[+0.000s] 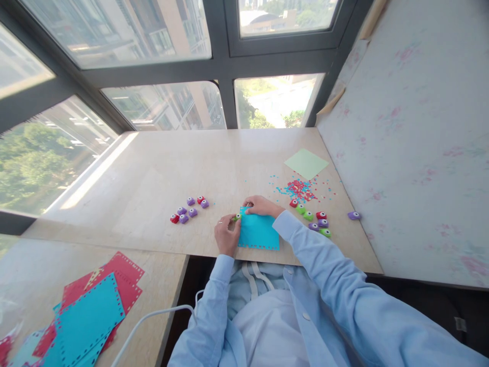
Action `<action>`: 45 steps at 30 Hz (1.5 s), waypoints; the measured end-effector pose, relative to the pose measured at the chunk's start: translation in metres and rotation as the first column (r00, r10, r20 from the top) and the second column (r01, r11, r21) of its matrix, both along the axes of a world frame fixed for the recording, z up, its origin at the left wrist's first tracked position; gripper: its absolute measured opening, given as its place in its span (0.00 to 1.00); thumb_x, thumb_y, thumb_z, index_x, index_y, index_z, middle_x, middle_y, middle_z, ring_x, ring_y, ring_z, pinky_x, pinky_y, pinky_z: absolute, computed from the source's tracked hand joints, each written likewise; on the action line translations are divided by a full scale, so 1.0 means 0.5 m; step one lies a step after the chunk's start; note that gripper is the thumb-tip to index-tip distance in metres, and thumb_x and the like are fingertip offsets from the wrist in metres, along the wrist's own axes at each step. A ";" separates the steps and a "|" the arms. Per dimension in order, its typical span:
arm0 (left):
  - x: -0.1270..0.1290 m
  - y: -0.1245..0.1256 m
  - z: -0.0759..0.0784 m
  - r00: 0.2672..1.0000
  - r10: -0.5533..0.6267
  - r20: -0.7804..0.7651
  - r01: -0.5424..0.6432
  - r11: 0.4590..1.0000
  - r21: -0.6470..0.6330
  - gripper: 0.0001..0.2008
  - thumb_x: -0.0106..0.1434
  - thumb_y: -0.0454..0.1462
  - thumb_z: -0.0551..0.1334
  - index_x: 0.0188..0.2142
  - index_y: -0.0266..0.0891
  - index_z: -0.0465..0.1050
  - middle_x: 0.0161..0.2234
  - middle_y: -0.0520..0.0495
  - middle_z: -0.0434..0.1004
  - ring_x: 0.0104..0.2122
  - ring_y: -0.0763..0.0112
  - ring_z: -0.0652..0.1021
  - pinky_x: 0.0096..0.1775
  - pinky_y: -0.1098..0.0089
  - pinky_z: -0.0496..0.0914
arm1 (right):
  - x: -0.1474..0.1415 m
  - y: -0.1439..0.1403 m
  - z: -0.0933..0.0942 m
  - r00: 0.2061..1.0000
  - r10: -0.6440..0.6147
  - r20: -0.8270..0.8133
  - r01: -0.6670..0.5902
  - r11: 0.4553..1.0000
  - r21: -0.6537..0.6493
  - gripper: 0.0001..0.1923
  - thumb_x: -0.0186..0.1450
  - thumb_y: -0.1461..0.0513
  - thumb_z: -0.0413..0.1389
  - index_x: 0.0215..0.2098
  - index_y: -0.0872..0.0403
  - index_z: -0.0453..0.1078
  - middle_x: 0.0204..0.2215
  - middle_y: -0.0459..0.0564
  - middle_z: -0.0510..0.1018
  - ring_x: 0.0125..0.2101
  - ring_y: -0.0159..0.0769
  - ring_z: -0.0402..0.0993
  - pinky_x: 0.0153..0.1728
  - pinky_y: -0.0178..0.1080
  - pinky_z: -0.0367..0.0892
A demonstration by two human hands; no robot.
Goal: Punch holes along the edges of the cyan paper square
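Left hand [227, 235] grips a small green punch [237, 217] at the upper-left corner of a square turquoise paper sheet [259, 232] w/ punched edges, lying flat on the beige tabletop [153, 178]. Right hand [261, 205] rests on the sheet's top edge, fingers curled. Left of the hands: cluster of purple & red punches [189, 209]. Right: more punches, red/green/purple [314, 219], one purple punch [353, 215] apart near the wall. Behind them, red & blue paper confetti pile [300, 189] and a pale green paper square [306, 163]. Lower left: stack of red & turquoise punched sheets [89, 316].
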State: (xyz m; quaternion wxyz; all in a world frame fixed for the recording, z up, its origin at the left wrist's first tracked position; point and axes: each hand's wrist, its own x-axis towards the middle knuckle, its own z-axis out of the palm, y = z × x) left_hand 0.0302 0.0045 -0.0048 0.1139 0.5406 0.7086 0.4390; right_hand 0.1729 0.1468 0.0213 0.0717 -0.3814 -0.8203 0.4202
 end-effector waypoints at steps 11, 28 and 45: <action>-0.004 -0.008 -0.002 0.998 -0.049 0.027 0.048 0.999 0.015 0.06 0.61 0.38 0.63 0.38 0.41 0.76 0.37 0.45 0.80 0.37 0.63 0.79 0.41 0.63 0.72 | -0.003 -0.020 -0.018 0.995 -0.009 -0.099 0.016 0.997 0.071 0.15 0.57 0.68 0.60 0.43 0.58 0.77 0.42 0.54 0.82 0.43 0.39 0.77 0.47 0.37 0.67; -0.001 -0.011 0.004 0.998 -0.050 -0.046 0.050 0.999 0.007 0.06 0.61 0.36 0.63 0.39 0.42 0.76 0.39 0.45 0.81 0.41 0.61 0.78 0.45 0.60 0.69 | 0.008 -0.043 -0.022 0.982 -0.094 -0.165 0.108 0.991 0.078 0.13 0.62 0.66 0.59 0.45 0.56 0.77 0.46 0.55 0.81 0.47 0.41 0.77 0.51 0.42 0.67; 0.005 -0.011 0.014 0.998 -0.020 -0.056 0.017 0.998 -0.053 0.06 0.61 0.36 0.63 0.39 0.45 0.76 0.40 0.45 0.81 0.42 0.58 0.79 0.45 0.58 0.69 | 0.052 -0.086 0.015 0.957 -0.156 -0.246 0.239 0.903 0.357 0.17 0.70 0.59 0.53 0.55 0.51 0.71 0.54 0.55 0.75 0.56 0.42 0.69 0.58 0.48 0.64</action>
